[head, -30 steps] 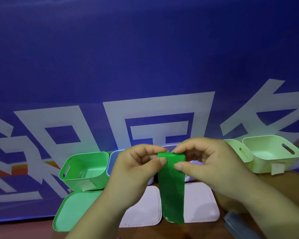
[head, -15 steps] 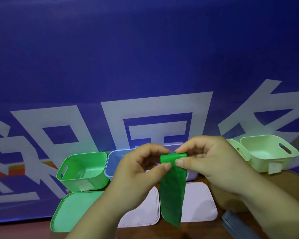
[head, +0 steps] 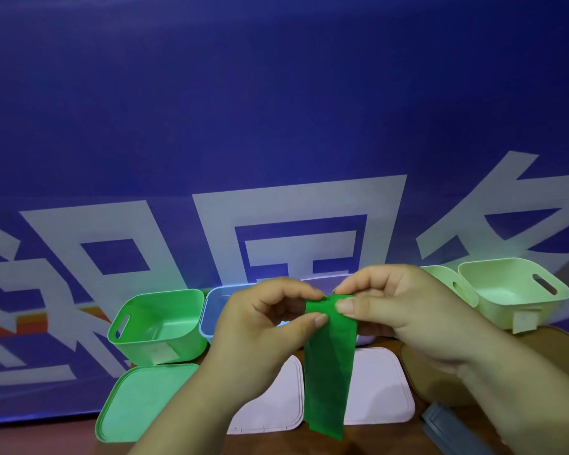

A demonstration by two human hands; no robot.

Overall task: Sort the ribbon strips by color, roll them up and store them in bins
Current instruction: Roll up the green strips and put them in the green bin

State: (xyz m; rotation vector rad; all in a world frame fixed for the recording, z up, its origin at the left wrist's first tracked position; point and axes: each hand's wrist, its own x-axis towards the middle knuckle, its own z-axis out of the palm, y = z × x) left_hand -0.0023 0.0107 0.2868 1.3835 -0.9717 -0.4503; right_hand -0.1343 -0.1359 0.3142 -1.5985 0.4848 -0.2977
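Left hand [head: 260, 330] and right hand [head: 404, 310] both pinch the top edge of the green ribbon [head: 329, 366]; fingers clamped on it. Ribbon hangs mid-air before the bins [head: 158, 323].

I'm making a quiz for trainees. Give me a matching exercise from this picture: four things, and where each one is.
Things: 1 green ribbon strip; 2 green bin; 3 blue bin; 4 green lid.
Places: A lying flat, front left; B partly hidden behind the left hand; C left end of the bin row; D pinched by left hand and right hand, hanging down.
Pairs: 1-D, 2-C, 3-B, 4-A.
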